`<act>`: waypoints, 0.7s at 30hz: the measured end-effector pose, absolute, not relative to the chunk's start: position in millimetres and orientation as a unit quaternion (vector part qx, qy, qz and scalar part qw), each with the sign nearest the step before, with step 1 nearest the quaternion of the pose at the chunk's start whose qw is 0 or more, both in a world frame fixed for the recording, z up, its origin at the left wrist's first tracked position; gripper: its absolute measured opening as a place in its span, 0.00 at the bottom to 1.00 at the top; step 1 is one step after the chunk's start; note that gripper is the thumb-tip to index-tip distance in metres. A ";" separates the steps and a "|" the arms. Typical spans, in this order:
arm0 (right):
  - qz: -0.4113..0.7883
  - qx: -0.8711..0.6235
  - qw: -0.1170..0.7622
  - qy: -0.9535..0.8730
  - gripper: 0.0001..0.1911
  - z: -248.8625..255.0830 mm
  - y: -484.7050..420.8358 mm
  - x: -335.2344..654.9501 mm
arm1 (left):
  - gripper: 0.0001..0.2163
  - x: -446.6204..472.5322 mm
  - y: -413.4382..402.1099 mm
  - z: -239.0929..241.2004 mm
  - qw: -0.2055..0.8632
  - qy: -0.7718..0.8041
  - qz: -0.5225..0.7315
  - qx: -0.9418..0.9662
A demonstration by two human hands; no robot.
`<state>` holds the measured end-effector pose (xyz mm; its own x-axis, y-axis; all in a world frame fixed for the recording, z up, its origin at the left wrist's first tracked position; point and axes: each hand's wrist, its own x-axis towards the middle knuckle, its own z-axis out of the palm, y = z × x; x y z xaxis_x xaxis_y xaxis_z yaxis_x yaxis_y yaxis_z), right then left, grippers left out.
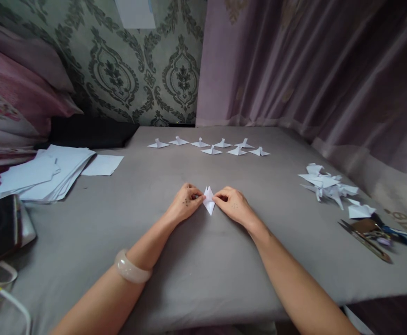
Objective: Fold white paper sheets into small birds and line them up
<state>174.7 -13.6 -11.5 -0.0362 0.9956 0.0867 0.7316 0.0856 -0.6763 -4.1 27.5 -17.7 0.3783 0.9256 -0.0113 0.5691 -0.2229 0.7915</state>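
A small white folded paper, diamond-shaped with two points at its far end, is at the middle of the table between my hands. My left hand pinches its left edge between thumb and fingers. On the opposite edge, my right hand grips the paper in the same way. A pale bangle circles my left forearm. Beyond my hands, several finished-looking white origami birds stand in two rows towards the back.
Loose white paper sheets lie at the left, near a dark phone and a white cable. At the right is a heap of folded papers, with scissors in front. A purple curtain borders the grey-covered table.
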 end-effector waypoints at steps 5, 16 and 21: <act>0.238 -0.655 0.279 -0.661 0.09 -14.1 -9.7 174.0 | 0.08 -4.1 27.8 -17.7 0.362 0.498 0.237 0.752; 0.254 -0.667 0.287 -0.639 0.07 -13.5 -6.4 172.5 | 0.07 -2.6 28.9 -18.7 0.349 0.501 0.233 0.757; 0.254 -0.669 0.285 -0.638 0.07 -14.1 -4.7 171.2 | 0.07 -2.6 29.1 -20.5 0.338 0.502 0.230 0.762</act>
